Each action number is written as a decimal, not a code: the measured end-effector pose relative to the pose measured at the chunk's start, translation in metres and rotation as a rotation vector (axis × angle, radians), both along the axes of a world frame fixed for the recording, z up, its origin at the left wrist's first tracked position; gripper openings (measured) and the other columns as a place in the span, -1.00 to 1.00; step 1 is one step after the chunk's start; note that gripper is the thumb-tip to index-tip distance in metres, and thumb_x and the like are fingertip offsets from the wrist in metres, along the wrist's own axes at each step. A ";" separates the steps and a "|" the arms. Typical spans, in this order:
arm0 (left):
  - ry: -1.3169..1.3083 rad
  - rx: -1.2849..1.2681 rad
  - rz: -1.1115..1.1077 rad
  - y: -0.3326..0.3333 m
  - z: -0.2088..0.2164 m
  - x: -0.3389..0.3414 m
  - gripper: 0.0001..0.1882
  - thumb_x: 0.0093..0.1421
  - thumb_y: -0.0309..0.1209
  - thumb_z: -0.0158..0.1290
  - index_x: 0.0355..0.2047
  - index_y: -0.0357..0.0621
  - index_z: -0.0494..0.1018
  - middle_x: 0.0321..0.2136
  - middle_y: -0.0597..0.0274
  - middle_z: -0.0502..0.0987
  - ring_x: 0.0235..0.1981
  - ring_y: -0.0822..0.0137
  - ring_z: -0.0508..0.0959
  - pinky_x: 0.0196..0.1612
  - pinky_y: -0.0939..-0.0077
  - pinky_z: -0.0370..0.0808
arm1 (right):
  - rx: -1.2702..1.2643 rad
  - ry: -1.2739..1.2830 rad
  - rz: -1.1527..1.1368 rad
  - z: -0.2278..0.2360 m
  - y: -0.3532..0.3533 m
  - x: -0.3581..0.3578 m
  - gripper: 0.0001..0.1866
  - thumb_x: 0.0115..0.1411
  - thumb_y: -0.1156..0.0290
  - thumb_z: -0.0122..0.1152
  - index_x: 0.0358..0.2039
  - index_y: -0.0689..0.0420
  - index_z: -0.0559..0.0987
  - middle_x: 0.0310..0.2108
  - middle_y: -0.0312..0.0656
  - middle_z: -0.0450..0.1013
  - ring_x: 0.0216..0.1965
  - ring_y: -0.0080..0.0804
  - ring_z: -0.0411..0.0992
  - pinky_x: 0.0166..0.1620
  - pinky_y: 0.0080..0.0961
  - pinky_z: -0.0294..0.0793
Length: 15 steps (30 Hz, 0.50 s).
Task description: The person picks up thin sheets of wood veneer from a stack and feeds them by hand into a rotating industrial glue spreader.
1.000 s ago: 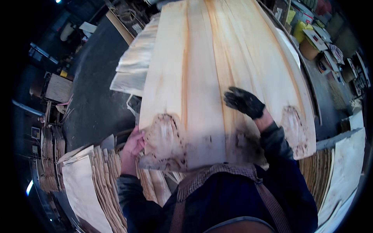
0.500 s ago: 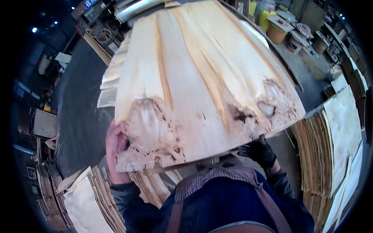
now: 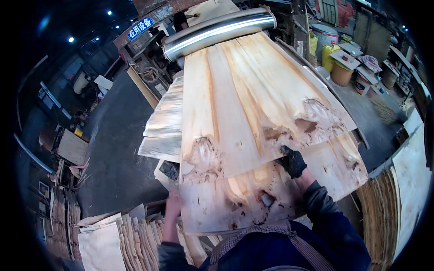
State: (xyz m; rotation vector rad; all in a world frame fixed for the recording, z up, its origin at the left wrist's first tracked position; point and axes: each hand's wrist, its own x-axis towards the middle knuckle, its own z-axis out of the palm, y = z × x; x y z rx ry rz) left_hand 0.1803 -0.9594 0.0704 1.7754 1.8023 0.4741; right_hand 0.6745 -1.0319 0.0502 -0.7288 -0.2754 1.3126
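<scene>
A large pale wood veneer sheet (image 3: 230, 104) with brown streaks and knotty, holed patches stretches away from me to a shiny metal roller (image 3: 221, 34). Under its near end lies a second veneer sheet (image 3: 217, 207), which juts out toward my body and to the right. My right hand (image 3: 293, 163), in a black glove, is closed at the upper sheet's near edge, right of the middle. My bare left hand (image 3: 172, 205) is beside the lower sheet's left edge. Motion blurs its fingers, so their grip does not show.
Stacked veneer (image 3: 135, 239) stands near my left, and a taller stack (image 3: 379, 217) at my right. Rippled sheets (image 3: 160, 122) stick out left of the long sheet. Yellow bags, a drum (image 3: 341, 72) and buckets stand far right. A blue sign (image 3: 141, 28) hangs beside the roller.
The upper veneer sheet has moved forward and down, uncovering the lower sheet. My left hand has left its edge and moved right and nearer; my right hand has moved slightly forward. My view has tilted up.
</scene>
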 end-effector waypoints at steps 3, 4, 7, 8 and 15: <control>0.076 0.129 -0.105 -0.033 -0.033 0.018 -0.30 0.05 -0.34 0.07 0.14 -0.41 0.08 0.14 -0.26 0.13 0.17 -0.05 0.19 0.21 0.29 0.13 | 0.028 0.125 0.015 -0.002 0.076 0.020 -0.84 0.17 0.41 0.04 -0.23 0.11 0.48 -0.26 -0.17 0.48 -0.21 -0.25 0.46 -0.11 -0.22 0.50; 0.088 0.144 -0.057 -0.043 -0.042 0.020 -0.28 0.05 -0.33 0.07 0.16 -0.40 0.06 0.16 -0.26 0.09 0.17 -0.08 0.18 0.21 0.27 0.13 | 0.044 0.131 0.046 -0.002 0.101 0.027 -0.84 0.18 0.42 0.02 -0.23 0.11 0.48 -0.25 -0.16 0.48 -0.20 -0.23 0.45 -0.09 -0.19 0.49; 0.105 0.190 -0.026 -0.049 -0.056 0.019 -0.24 0.06 -0.33 0.08 0.19 -0.39 0.01 0.21 -0.24 0.00 0.16 -0.11 0.18 0.20 0.28 0.15 | 0.043 0.232 0.060 0.002 0.184 0.040 -0.83 0.18 0.42 0.00 -0.22 0.13 0.47 -0.22 -0.11 0.47 -0.15 -0.19 0.44 -0.03 -0.13 0.45; 0.090 0.248 -0.039 -0.048 -0.059 0.018 -0.23 0.06 -0.33 0.09 0.19 -0.39 -0.01 0.22 -0.23 -0.02 0.16 -0.11 0.19 0.19 0.29 0.16 | 0.086 0.284 0.078 0.004 0.209 0.045 -0.83 0.18 0.42 0.02 -0.22 0.14 0.47 -0.22 -0.11 0.47 -0.15 -0.18 0.44 -0.02 -0.12 0.44; -0.390 -0.040 0.150 -0.034 -0.059 0.003 -0.30 0.09 -0.44 0.06 0.19 -0.36 0.04 0.06 -0.07 0.29 0.02 0.16 0.38 0.05 0.42 0.35 | 0.267 0.195 0.378 -0.018 0.227 0.026 -0.89 0.11 0.42 0.14 -0.31 0.07 0.49 -0.32 -0.21 0.48 -0.21 -0.32 0.44 -0.03 -0.26 0.43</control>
